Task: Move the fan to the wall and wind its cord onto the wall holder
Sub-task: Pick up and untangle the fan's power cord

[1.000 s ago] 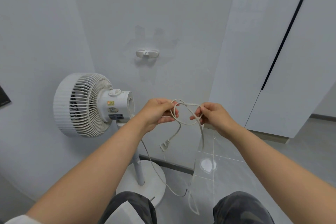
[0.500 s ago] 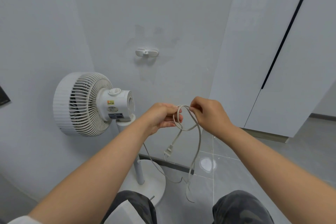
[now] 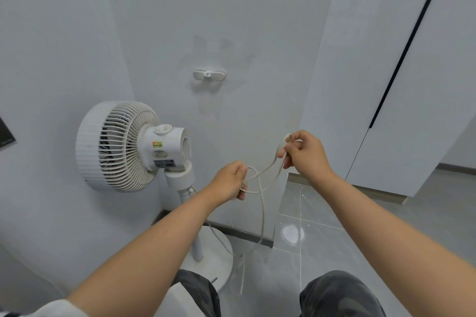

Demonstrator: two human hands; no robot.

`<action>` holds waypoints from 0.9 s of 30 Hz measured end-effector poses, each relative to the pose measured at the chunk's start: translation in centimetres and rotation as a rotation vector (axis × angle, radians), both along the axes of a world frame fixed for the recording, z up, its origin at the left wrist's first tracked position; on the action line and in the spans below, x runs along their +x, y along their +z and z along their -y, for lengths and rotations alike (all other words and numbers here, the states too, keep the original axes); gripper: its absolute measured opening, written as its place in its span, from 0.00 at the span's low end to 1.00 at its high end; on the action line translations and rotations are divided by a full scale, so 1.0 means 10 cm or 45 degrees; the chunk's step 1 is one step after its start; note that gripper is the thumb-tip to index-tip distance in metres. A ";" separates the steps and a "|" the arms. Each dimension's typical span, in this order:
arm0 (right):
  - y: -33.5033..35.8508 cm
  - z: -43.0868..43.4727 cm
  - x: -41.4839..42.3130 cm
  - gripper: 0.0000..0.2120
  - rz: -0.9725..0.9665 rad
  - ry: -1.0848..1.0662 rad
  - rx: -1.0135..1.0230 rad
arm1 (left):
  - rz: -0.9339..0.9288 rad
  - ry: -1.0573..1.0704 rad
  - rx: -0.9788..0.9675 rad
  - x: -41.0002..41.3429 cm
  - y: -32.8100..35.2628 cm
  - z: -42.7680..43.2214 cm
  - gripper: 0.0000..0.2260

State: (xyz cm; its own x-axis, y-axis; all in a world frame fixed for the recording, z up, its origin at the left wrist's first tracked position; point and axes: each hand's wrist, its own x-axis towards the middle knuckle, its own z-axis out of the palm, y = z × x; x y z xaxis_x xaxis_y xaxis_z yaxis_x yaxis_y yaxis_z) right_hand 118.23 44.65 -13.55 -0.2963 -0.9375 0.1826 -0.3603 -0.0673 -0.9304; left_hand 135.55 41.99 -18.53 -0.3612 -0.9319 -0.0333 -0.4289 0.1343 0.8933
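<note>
Honestly, the sticker on the fan was unreadable; my right hand, pinching the cord, had risen above my left hand gripping it.

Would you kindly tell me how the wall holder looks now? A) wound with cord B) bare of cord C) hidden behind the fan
B: the wall holder is bare; the cord hangs between the left hand and the right hand, both gripping it.
</note>
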 end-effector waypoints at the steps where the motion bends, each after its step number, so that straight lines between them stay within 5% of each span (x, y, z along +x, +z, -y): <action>1: -0.03 0.02 -0.03 0.09 0.023 -0.028 0.047 | -0.012 0.036 0.009 0.01 0.00 0.02 0.13; 4: -0.16 0.05 -0.09 0.21 -0.199 -0.027 0.230 | 0.003 0.057 0.060 0.06 0.03 0.05 0.13; 7: -0.27 -0.08 -0.05 0.31 -0.862 -0.008 -0.021 | 0.012 0.027 0.140 0.08 0.05 0.06 0.12; 10: -0.29 -0.14 0.04 0.25 -1.420 0.181 -0.524 | 0.013 0.019 0.147 0.07 0.10 0.08 0.11; 12: -0.32 -0.12 0.10 0.16 -1.621 0.311 -0.609 | 0.016 0.015 0.133 0.06 0.13 0.09 0.11; 15: -0.38 -0.11 0.15 0.08 -1.659 0.355 -0.531 | 0.006 0.001 0.140 0.02 0.17 0.06 0.11; 20: -0.38 -0.10 0.22 0.12 -1.774 0.305 -0.574 | -0.089 -0.047 0.177 0.00 0.22 0.01 0.11; 27: -0.38 -0.09 0.16 0.12 -1.583 0.228 -0.542 | -0.171 -0.180 0.259 0.07 0.29 0.00 0.13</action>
State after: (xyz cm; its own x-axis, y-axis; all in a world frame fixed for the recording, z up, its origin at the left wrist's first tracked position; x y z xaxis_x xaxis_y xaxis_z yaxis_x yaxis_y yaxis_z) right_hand 119.85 45.58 -17.36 0.4016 -0.7483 0.5280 -0.9070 -0.4049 0.1160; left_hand 136.28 41.95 -15.60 -0.5011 -0.8509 -0.1579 -0.2947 -0.0038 0.9556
